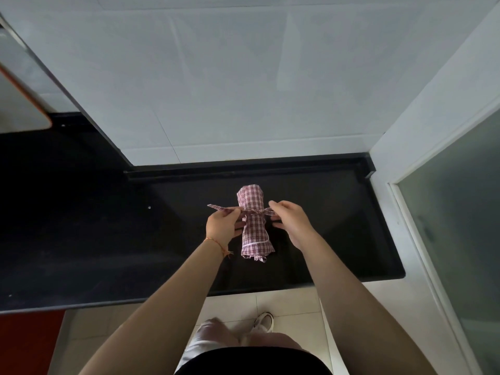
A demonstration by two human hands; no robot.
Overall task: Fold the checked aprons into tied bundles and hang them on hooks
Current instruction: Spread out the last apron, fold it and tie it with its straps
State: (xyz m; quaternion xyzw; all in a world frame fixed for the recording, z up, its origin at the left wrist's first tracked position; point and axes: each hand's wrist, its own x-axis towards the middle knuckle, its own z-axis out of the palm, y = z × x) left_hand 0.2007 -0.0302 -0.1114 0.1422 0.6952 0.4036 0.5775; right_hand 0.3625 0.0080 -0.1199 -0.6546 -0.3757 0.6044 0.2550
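At the centre of the black stone table (338,226) lies a rolled pink checked apron bundle (253,226); left hand (221,226) pinches its strap (220,208) toward nine o'clock, right hand (290,219) grips the three o'clock loop, best pulled evenly so the knot cinches snugly.

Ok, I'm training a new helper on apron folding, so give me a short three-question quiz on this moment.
1. True or false: the apron bundle lies on the black counter.
2. What does the left hand pinch? A) a strap B) a hook C) a towel
3. Fill in: the right hand grips the strap on the bundle's ___ side.

Key: 1 true; 2 A, the strap; 3 right.
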